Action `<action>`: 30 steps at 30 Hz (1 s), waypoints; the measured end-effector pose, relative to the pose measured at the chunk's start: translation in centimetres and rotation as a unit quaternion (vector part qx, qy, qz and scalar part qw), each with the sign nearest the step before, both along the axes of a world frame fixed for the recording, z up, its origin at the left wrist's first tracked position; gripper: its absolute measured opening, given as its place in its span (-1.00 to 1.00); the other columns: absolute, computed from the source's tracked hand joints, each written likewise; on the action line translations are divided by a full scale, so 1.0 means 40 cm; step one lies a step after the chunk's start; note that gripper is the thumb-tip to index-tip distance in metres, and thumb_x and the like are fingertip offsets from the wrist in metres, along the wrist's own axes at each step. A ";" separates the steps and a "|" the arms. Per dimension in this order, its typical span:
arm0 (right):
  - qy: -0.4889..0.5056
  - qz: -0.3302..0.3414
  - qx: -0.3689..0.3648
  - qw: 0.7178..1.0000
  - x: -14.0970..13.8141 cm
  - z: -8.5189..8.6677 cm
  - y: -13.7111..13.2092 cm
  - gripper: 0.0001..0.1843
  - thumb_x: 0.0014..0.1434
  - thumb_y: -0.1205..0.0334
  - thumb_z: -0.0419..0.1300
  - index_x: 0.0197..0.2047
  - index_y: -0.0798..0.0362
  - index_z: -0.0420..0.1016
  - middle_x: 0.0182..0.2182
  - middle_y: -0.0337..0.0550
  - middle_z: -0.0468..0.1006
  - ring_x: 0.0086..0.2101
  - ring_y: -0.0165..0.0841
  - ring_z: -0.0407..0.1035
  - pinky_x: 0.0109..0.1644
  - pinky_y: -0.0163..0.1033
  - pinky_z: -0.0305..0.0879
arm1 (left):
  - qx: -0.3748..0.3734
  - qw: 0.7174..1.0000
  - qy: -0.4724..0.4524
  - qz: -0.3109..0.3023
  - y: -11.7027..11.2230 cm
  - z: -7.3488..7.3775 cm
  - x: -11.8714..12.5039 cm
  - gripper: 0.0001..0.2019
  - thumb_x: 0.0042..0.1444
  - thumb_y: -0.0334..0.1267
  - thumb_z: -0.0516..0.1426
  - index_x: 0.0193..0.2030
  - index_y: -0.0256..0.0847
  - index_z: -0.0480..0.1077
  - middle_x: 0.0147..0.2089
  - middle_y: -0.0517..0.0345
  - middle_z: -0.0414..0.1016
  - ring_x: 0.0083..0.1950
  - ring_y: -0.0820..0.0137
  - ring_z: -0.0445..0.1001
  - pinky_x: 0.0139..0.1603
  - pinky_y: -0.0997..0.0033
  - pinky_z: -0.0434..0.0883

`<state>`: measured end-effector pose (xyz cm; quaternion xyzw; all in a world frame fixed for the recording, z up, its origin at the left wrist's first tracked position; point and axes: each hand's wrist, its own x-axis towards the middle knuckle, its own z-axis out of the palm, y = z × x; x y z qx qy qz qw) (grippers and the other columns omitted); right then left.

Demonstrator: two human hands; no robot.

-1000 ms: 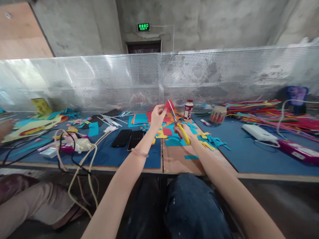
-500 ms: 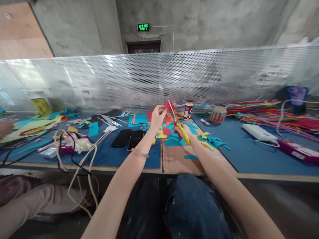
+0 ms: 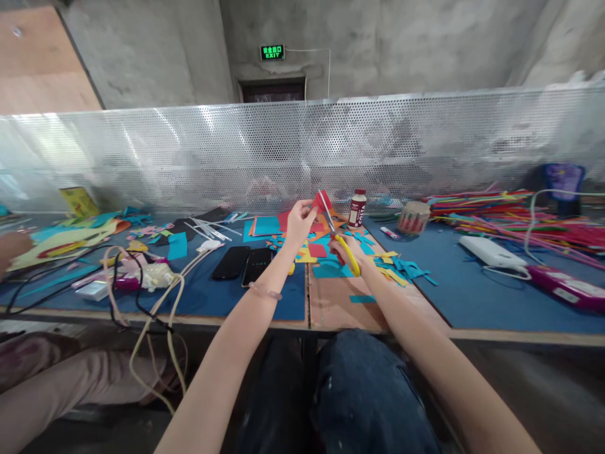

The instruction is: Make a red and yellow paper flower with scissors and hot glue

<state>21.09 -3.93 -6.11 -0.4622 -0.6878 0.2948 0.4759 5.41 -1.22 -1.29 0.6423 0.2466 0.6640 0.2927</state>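
Note:
Above the middle of the table, my left hand (image 3: 301,221) pinches a small piece of red paper (image 3: 322,200) by its left side. My right hand (image 3: 350,247) is wrapped round the yellow and red handles of a pair of scissors (image 3: 348,254). The blades point up and away and lie against the red paper; how far apart they are is hard to make out. Beneath both hands lie blue scraps (image 3: 333,270), a red square (image 3: 317,250) and orange and yellow paper bits. Blue paper sheets (image 3: 267,226) lie just left of them.
Two black phones (image 3: 230,262) lie left of my forearm, near tangled cables (image 3: 177,284). A dark red bottle (image 3: 357,209) stands behind the scissors. Pipe cleaners (image 3: 515,217) and a white power bank (image 3: 494,253) lie right. Another person's hand (image 3: 13,247) is at far left.
The red paper has turned slightly at the scissor blades and looks more curved. My hands stay nearly in place. The other person's hand at far left has moved a little further into view.

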 end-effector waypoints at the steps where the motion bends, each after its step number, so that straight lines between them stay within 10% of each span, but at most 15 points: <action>1: -0.001 -0.002 0.000 1.000 -0.001 0.001 -0.001 -0.82 -0.04 0.19 0.09 -0.58 0.08 0.27 -0.75 -0.32 0.28 -0.70 -0.50 0.15 -0.59 -0.38 0.08 | 0.002 1.000 0.001 0.001 0.001 -0.001 0.000 -0.83 0.12 -0.28 0.08 -0.13 -0.21 0.28 -0.48 0.21 0.40 -0.45 0.47 0.40 -0.39 0.41 0.35; 30: -0.046 -0.052 0.031 0.997 0.008 -0.016 0.008 -0.76 0.01 0.16 0.07 -0.58 0.11 0.33 -0.67 -0.25 0.40 -0.68 -0.52 0.21 -0.56 -0.41 0.09 | 0.026 0.999 0.025 0.016 0.010 -0.007 -0.004 -0.81 0.12 -0.26 0.09 -0.12 -0.21 0.27 -0.49 0.21 0.39 -0.45 0.45 0.42 -0.39 0.42 0.37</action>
